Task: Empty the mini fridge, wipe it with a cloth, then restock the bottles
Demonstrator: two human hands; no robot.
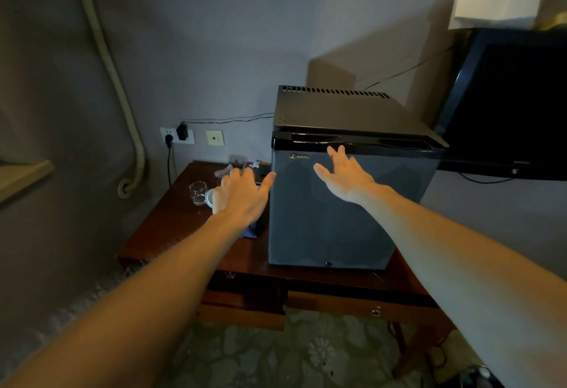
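A grey mini fridge (337, 218) with a black top stands on a dark wooden table (171, 228), its door closed. My right hand (345, 174) is open in front of the upper part of the door, fingertips just below the black handle strip (316, 139). My left hand (242, 194) is open at the fridge's left edge, thumb near the door's side. A blue cloth (251, 231) peeks out under my left wrist beside the fridge. No bottles are visible.
A drinking glass (198, 192) and small items sit on the table left of the fridge. A wall socket with plugs (178, 136) is behind. A black TV (515, 105) stands at the right. Table drawers (362, 304) face me above patterned carpet.
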